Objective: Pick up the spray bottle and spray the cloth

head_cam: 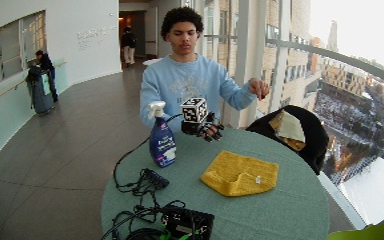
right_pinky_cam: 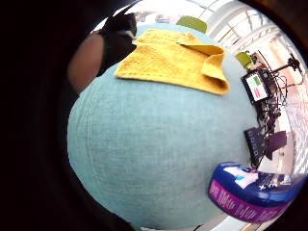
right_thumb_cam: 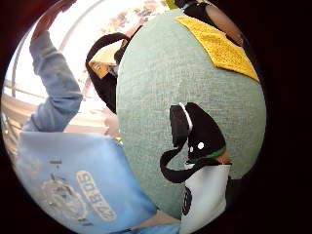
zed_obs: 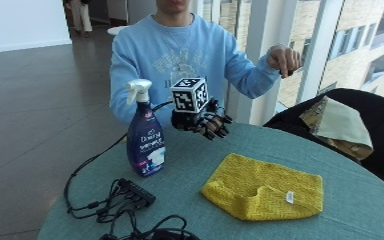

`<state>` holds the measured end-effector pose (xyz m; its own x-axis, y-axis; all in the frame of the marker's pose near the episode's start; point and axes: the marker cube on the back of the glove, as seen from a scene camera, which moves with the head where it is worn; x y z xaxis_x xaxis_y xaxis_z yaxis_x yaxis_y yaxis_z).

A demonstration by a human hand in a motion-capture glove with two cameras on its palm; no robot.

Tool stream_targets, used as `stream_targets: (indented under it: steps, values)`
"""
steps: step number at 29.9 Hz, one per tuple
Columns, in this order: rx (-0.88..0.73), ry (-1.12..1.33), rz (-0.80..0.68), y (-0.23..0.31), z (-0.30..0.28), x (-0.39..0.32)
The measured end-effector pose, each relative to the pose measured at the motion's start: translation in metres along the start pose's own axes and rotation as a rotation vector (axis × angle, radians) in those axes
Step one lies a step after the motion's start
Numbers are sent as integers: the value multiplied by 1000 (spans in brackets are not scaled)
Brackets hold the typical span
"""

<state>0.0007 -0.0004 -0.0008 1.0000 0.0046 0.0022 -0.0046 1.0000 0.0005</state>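
A person in a light blue sweatshirt [zed_obs: 172, 55] sits at the far side of a round table [zed_obs: 352, 180] covered in teal cloth. The gloved right hand [zed_obs: 202, 122] hovers just above the table's far edge, palm down, its fingers loosely spread and hanging relaxed, holding nothing. The bare left hand [zed_obs: 284, 57] is raised well above the table on the right, fingers drooping, also holding nothing. The spray bottle [zed_obs: 144, 132] stands upright on the left part of the table, a blue body with a white trigger head, near the gloved hand but apart from it, to its left and a little nearer the camera. The yellow cloth [zed_obs: 265, 189] lies loosely folded on the table, right of the bottle and nearer than the gloved hand, well apart from both; a small white tag shows on its near right corner. A tangle of black cables [zed_obs: 122, 200] lies on the near left of the table, just in front of the bottle. Beyond the table on the right, a dark chair [zed_obs: 378, 130] holds a tan bag [zed_obs: 338, 125].
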Motion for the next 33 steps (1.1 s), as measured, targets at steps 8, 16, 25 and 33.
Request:
stream_targets:
  steps: [8, 16, 25, 33]
  values:
    - [2, 1, 15, -2, -1, 1]
    - [-2, 13, 20, -2, -3, 4]
    - [61, -21, 55, 14, -21, 2]
    - [341, -102, 162, 73, -65, 2]
